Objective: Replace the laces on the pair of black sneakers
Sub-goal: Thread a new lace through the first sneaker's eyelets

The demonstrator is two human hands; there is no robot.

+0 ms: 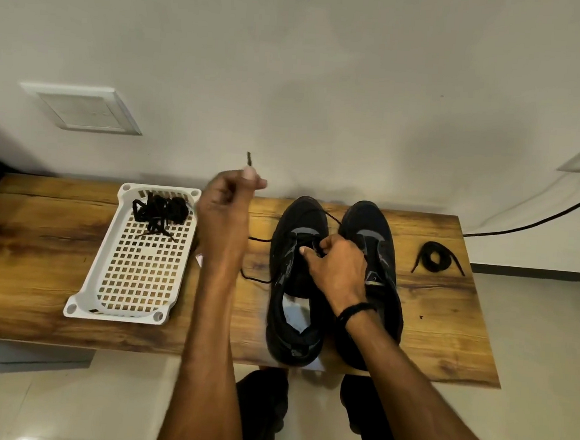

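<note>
Two black sneakers stand side by side on a wooden table, toes toward the wall: the left sneaker (292,288) and the right sneaker (376,246). My left hand (226,203) is raised to the left of them and pinches one end of a black lace (249,158), whose tip sticks up above the fingers. My right hand (335,262) rests over the left sneaker's eyelets and grips the lace there. Loose lace (254,275) trails on the table beside that sneaker.
A white perforated basket (133,277) at the left holds a tangle of black laces (160,212). A coiled black lace (435,257) lies at the right of the wooden table (439,319). A black cable (556,214) runs along the wall at right.
</note>
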